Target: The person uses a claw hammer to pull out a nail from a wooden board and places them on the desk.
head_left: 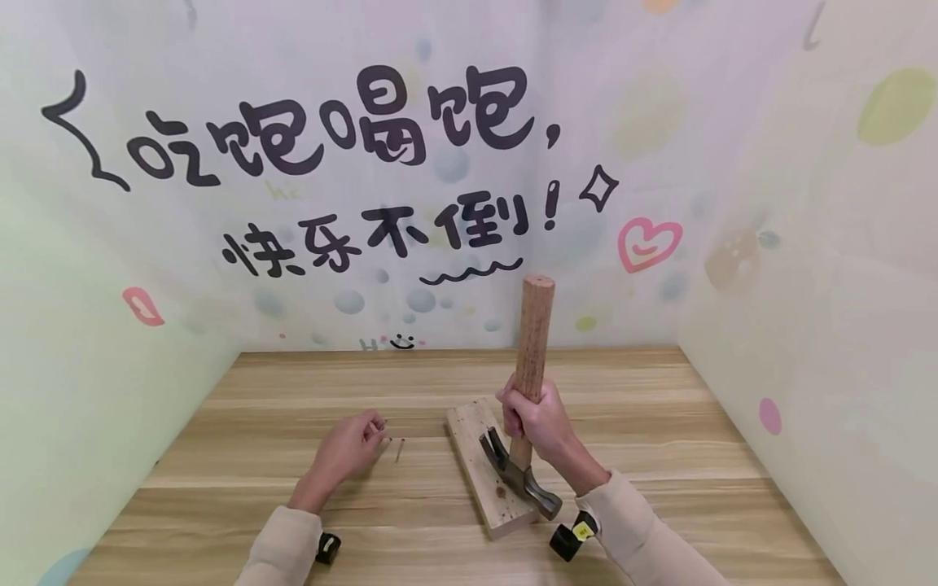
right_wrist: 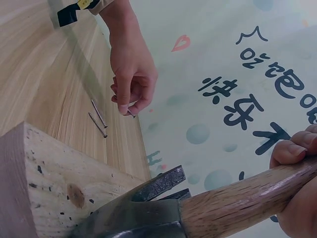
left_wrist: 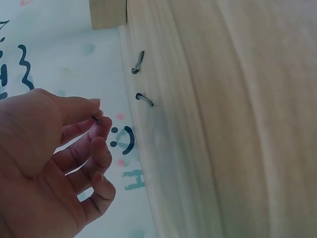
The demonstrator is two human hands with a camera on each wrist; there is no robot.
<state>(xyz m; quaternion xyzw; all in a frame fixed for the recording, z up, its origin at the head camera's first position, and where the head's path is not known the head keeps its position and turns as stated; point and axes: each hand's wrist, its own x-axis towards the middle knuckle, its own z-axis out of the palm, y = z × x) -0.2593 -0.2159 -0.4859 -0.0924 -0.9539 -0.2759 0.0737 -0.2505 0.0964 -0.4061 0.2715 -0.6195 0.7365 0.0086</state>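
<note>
My left hand [head_left: 344,448] pinches a small nail [left_wrist: 96,119] between thumb and forefinger, just above the table; the other fingers are loosely bent. Two more loose nails [right_wrist: 99,113] lie side by side on the table near it. My right hand [head_left: 541,417] grips a claw hammer [head_left: 535,342] round its wooden handle, which points upward. The metal hammer head [head_left: 520,480] is at the bottom, overlapping the wooden block [head_left: 469,439] in the head view, with its claw toward the left. The block lies flat and slightly angled, with a dark knot and small specks on its top face.
The wood-grain table [head_left: 410,505] runs back to a pale printed wall [head_left: 322,309] with black lettering. Side walls [head_left: 828,325] stand left and right. A black camera mount [head_left: 567,541] is strapped at the right wrist, another [head_left: 329,548] at the left.
</note>
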